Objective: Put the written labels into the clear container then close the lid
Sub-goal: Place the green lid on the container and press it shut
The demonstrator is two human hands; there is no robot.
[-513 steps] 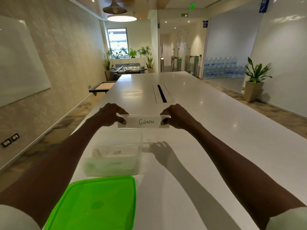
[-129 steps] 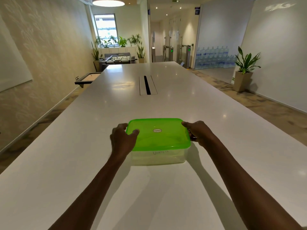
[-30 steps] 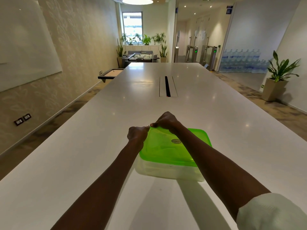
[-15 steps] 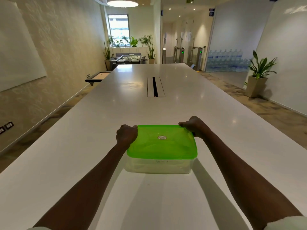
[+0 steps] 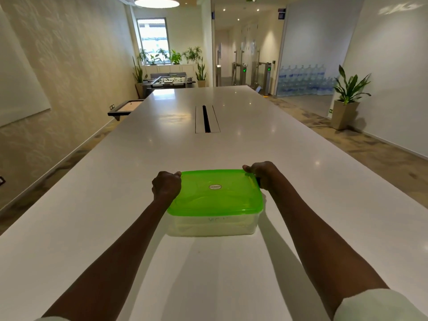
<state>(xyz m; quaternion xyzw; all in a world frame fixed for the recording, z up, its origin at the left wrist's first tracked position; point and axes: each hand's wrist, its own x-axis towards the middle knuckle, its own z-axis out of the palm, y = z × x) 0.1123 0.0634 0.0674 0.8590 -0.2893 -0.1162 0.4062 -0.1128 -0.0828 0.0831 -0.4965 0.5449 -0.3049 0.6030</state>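
Note:
The clear container (image 5: 212,226) stands on the white table (image 5: 92,216) in front of me, with the green lid (image 5: 214,195) lying flat on top of it. Through its front wall I see white paper labels with faint writing (image 5: 218,220). My left hand (image 5: 166,185) is curled over the lid's far left corner. My right hand (image 5: 262,173) grips the far right corner, thumb on the lid's top edge. Both hands touch the lid.
A cable slot (image 5: 206,119) runs along the table's middle farther away. A potted plant (image 5: 347,98) stands on the floor at right. A foosball table (image 5: 170,81) and several plants are at the room's far end.
A second ago both hands met at the lid's far left corner with the container skewed. Now the right hand is at the far right corner and the container sits square to me.

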